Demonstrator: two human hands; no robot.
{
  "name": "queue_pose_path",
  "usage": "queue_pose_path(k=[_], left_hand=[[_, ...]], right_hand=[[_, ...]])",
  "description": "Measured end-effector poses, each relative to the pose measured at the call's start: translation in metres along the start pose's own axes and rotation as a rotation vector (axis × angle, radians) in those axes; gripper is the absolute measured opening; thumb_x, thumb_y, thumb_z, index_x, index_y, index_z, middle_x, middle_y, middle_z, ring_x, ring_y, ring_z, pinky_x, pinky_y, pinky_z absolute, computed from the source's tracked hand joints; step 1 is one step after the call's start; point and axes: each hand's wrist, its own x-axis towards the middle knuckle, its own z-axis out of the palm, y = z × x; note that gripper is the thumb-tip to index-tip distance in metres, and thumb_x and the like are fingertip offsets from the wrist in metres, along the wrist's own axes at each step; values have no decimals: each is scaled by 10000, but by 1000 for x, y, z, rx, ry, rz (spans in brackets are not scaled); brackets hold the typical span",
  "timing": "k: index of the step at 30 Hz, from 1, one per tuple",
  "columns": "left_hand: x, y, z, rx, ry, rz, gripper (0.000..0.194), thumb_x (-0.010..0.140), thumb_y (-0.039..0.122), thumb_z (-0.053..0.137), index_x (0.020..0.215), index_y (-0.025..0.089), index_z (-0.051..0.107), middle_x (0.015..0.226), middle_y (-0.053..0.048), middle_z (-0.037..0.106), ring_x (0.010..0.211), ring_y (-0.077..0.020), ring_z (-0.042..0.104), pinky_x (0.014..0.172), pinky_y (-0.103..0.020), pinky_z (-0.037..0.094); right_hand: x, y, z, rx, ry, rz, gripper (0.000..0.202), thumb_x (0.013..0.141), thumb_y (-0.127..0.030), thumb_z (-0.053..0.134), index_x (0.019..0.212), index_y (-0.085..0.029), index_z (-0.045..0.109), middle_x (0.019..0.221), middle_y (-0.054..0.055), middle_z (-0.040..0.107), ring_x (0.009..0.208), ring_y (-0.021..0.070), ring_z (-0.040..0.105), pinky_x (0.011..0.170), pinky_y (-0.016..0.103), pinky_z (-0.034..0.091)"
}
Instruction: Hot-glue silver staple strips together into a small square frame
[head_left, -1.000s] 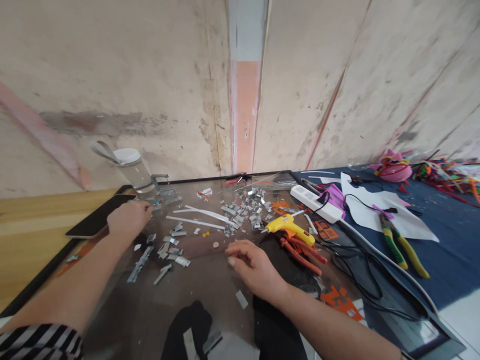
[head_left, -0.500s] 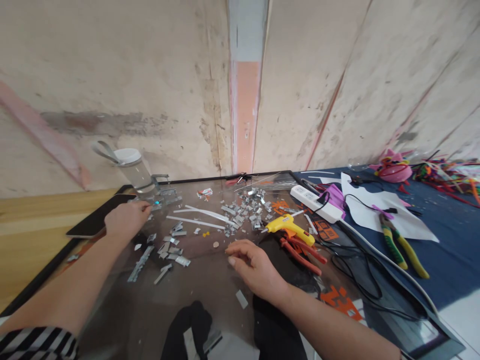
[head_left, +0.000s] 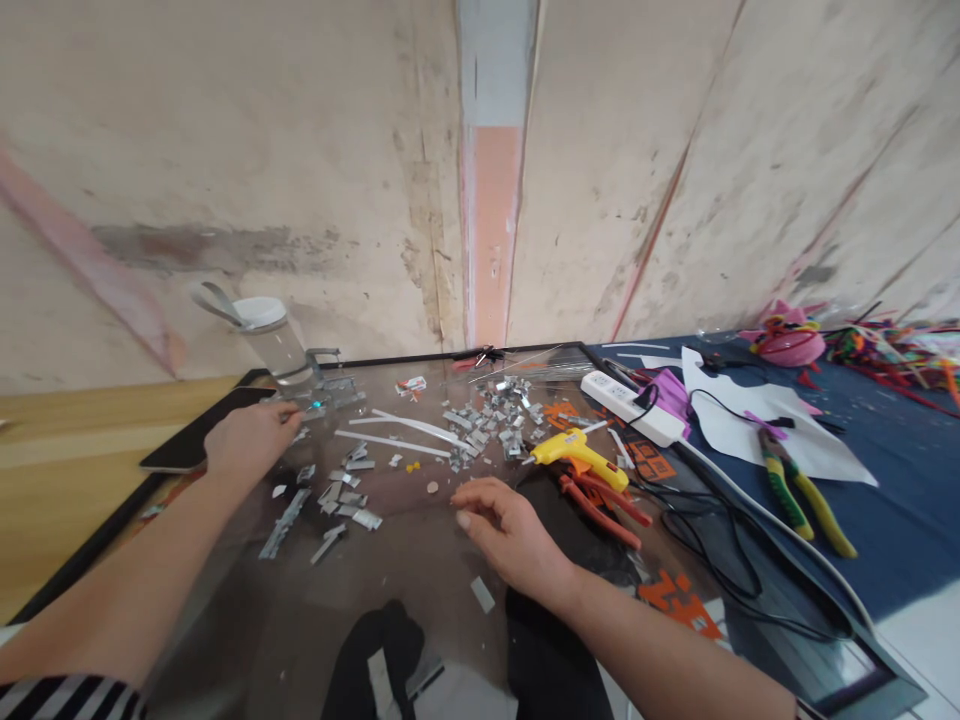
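Out at the far left of the table, my left hand (head_left: 251, 440) has its thumb and fingers pinched together. A tiny shiny teal piece (head_left: 316, 404) shows right at those fingertips; its shape is too small to make out. Beside it are clear plastic pieces (head_left: 341, 390) and a lidded water bottle (head_left: 277, 345). Low over the table's middle, my right hand (head_left: 517, 535) is loosely curled, with a gap between thumb and fingers and nothing visible in it. A small round tan disc (head_left: 433, 488) lies just left of its fingertips, near a tiny yellow piece (head_left: 412, 466).
Silvery metal bits (head_left: 495, 420) are heaped at centre, with more (head_left: 349, 495) to the left. White glue sticks (head_left: 394, 443) lie between. Right are a yellow glue gun (head_left: 581, 455), red-handled pliers (head_left: 600, 515), a power strip (head_left: 630, 405) and cables. A phone (head_left: 195, 435) lies left.
The view has shifted very slightly. Both hands keep nearly the same place and pose, with the teal piece still at my left fingertips.
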Motion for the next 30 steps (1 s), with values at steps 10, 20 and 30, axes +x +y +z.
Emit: queue_pose_path(k=[10,20,30], left_hand=[[-66,18,-57,-254,106,-65,329,887,497,573,984,200,677,835,0,719,747,-198,669,700,-354,544],[-180,55,-86,-599,78,136,534,741,724,463,479,262,524,418,55,495,421,-152,465,432,-280,358],[-204,59,-45,-687,151,83,374,694,622,523,829,324,706,788,30,757,762,-252,688,708,-349,543]], right_hand=[[2,3,-1,-60,15,-1,195,802,-170,593,970,-166,692,988,67,645,807,136,614,759,266,504],[3,-11,-10,-171,-35,86,227,846,-197,586,1029,-150,711,931,59,724,786,145,648,765,272,515],[7,-23,-38,-444,-178,70,230,830,-157,590,1001,-155,744,877,41,747,775,140,659,734,238,488]])
